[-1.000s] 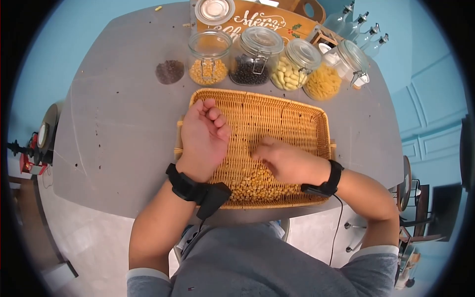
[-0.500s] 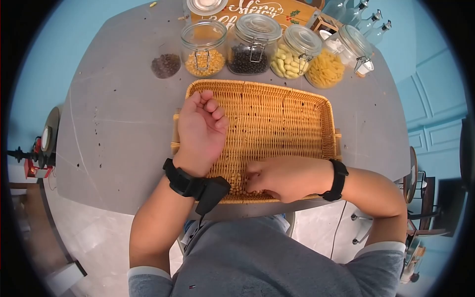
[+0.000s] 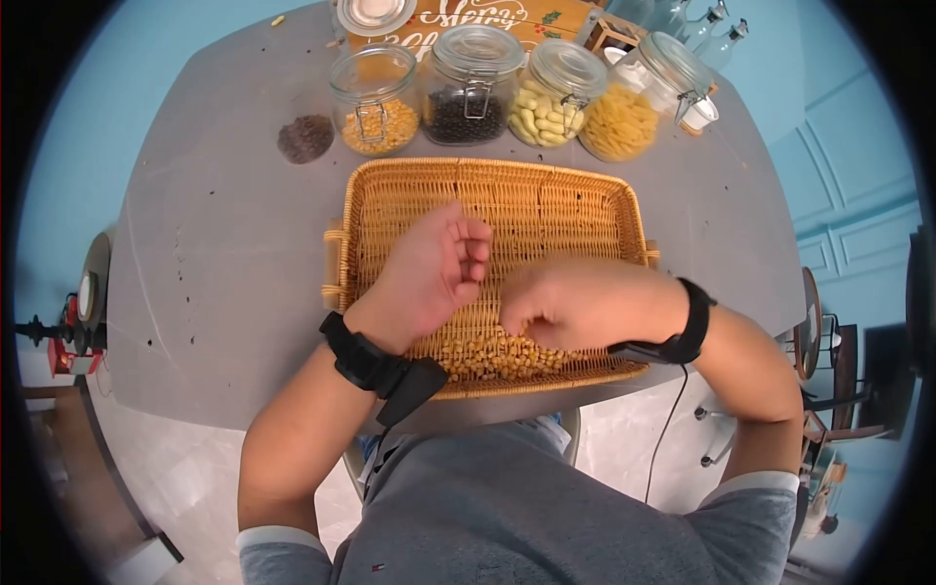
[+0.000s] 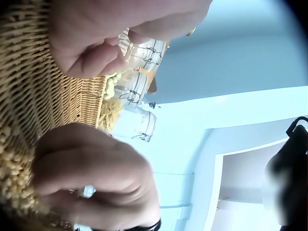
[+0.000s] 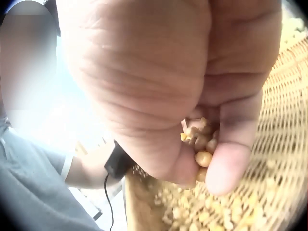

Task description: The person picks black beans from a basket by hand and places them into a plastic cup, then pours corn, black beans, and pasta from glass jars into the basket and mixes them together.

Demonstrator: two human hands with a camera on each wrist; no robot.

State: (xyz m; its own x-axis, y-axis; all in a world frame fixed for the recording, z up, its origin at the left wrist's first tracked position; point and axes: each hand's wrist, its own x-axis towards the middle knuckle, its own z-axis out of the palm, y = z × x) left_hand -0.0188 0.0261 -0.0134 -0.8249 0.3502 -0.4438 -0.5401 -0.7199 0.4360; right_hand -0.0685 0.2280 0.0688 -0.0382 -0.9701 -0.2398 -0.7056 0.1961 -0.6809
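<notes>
My right hand (image 3: pixel 570 302) pinches several yellow corn kernels (image 5: pixel 204 158) between thumb and fingers, low over the wicker basket (image 3: pixel 624 210). Below it, a pile of corn kernels (image 3: pixel 497 359) lies along the basket's near side. Close by on the left, my left hand (image 3: pixel 429 273) hovers over the basket with its palm turned toward the right hand and its fingers loosely curled. Nothing shows in the left palm. In the left wrist view, the left hand (image 4: pixel 110 33) appears above the right hand (image 4: pixel 96 178), and the curled fingers hide part of its palm.
Behind the basket stand glass jars of yellow corn (image 3: pixel 380 127), black beans (image 3: pixel 466 115), pale yellow pieces (image 3: pixel 546 115) and pasta (image 3: pixel 618 122). A small clear container of dark grains (image 3: pixel 305 139) sits at their left. Farther back are a lettered wooden sign (image 3: pixel 492 15) and glass bottles (image 3: pixel 721 44).
The right hand went down into the corn pile and has come up again with kernels. The left hand has tilted to the right, nearer the right hand.
</notes>
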